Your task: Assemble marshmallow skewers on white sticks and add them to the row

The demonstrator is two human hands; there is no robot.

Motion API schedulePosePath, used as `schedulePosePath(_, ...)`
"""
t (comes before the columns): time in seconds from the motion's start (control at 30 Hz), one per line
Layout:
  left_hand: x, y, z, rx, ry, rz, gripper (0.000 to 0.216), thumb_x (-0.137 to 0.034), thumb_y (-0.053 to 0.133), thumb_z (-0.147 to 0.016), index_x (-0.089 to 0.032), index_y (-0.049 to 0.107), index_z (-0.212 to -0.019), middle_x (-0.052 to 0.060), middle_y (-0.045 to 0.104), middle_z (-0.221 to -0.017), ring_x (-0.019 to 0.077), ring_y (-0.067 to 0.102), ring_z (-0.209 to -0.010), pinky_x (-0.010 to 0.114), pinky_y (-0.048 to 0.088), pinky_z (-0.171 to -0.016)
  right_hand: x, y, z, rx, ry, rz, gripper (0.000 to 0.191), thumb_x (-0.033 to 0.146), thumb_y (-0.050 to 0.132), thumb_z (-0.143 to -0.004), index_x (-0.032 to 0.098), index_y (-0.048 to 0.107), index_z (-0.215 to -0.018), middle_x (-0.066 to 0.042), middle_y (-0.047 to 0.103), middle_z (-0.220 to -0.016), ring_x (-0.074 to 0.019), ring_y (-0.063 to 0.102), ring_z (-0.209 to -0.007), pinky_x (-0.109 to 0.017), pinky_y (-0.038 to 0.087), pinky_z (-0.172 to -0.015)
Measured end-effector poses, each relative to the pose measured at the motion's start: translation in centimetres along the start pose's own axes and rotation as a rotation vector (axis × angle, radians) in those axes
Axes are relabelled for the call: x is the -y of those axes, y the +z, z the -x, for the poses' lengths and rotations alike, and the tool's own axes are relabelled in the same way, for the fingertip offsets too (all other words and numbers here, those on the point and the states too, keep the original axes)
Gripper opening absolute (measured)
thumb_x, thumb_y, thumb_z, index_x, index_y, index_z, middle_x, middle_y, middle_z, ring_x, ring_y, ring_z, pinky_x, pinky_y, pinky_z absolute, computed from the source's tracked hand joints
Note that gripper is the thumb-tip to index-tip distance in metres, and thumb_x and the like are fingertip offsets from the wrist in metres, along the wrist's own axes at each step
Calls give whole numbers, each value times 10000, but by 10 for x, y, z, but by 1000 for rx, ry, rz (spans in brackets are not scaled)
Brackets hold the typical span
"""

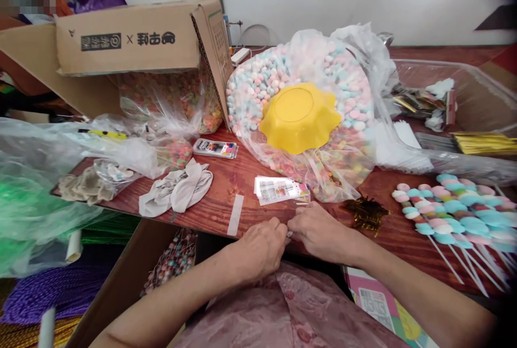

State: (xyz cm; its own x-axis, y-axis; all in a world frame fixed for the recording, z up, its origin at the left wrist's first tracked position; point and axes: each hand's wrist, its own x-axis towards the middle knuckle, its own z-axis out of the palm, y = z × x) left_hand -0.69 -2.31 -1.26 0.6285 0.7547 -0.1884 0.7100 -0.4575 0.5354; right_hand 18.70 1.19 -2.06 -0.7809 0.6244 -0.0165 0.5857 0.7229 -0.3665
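Observation:
My left hand (pixel 258 248) and my right hand (pixel 319 232) meet at the front edge of the wooden table (pixel 226 186), fingertips pinched together on something small and pale that I cannot make out. Just beyond them lies a small stack of printed stickers (pixel 278 189). A strip of white tape (pixel 235 214) lies on the table left of my hands. A bunch of gold twist ties (pixel 365 212) lies to the right of my right hand.
A yellow wavy bowl (pixel 299 116) rests on a big clear bag of pastel marshmallows (pixel 323 68). Finished marshmallow skewers (pixel 452 210) lie at the right. A cardboard box (pixel 133 38), white gloves (pixel 177 192), plastic bags (pixel 40 175) and a clear bin (pixel 476 95) surround them.

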Motion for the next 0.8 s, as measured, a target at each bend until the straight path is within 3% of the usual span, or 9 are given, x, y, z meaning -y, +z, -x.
schedulePosePath(0.03,-2,0,0,0,-8,-59,211,-175,352,-935,-148,558,-974,125,606,-977,231,584,-869,365,484,-793,-1,-2,-1,28,14,-58,251,112,552,-849,194,576,-612,-1,628,-607,-142,535,-613,-311,347,-655)
schedulePosePath(0.1,-1,-4,0,-23,-36,-28,229,-177,335,-935,-154,562,-947,116,607,-965,220,581,-852,356,482,-786,-1,-6,1,-56,41,-71,251,151,538,-893,195,616,-659,-10,656,-655,-147,572,-648,-303,364,-651)
schedulePosePath(0.2,7,-11,-4,-29,-117,419,269,-286,346,-942,-179,524,-771,45,581,-760,158,552,-672,276,461,-653,7,-8,12,-352,4,124,231,137,501,-906,208,697,-1007,-82,727,-987,-238,622,-964,-407,388,-850)
schedulePosePath(0.3,12,-14,-6,205,-199,1012,319,-422,432,-868,-186,485,-660,-12,497,-584,97,446,-446,221,351,-448,16,-5,28,-509,-132,230,365,160,494,-925,284,617,-1245,-65,678,-1236,-273,562,-1175,-503,327,-971)
schedulePosePath(0.4,10,-14,-5,497,-220,1241,336,-490,538,-774,-175,512,-661,-13,524,-581,74,402,-378,216,303,-401,20,1,40,-520,-218,205,287,177,494,-940,298,641,-1155,-13,733,-1069,-216,604,-1088,-478,328,-975)
schedulePosePath(0.5,5,-13,-1,570,-176,1041,342,-488,510,-835,-174,514,-699,-13,530,-610,80,419,-435,217,335,-457,23,16,47,-437,-182,145,243,147,441,-938,249,661,-938,3,716,-802,-172,611,-889,-446,336,-918)
schedulePosePath(0.6,-2,-9,5,334,-16,475,297,-378,422,-937,-166,563,-783,20,575,-723,127,508,-632,240,393,-602,27,39,47,-470,-21,16,258,168,443,-930,202,627,-752,-5,649,-651,-162,558,-736,-379,339,-756)
schedulePosePath(0.7,-7,1,11,129,113,-44,256,-236,369,-951,-162,593,-849,57,597,-829,161,517,-708,274,398,-647,34,58,44,-512,144,-231,259,212,528,-929,190,626,-690,9,640,-642,-133,546,-679,-308,338,-664)
schedulePosePath(0.8,-5,10,14,27,196,-214,268,-152,343,-934,-156,588,-825,57,578,-794,161,492,-669,274,385,-611,41,60,40,-536,230,-356,239,206,552,-928,195,648,-709,11,659,-685,-129,566,-709,-286,355,-662)
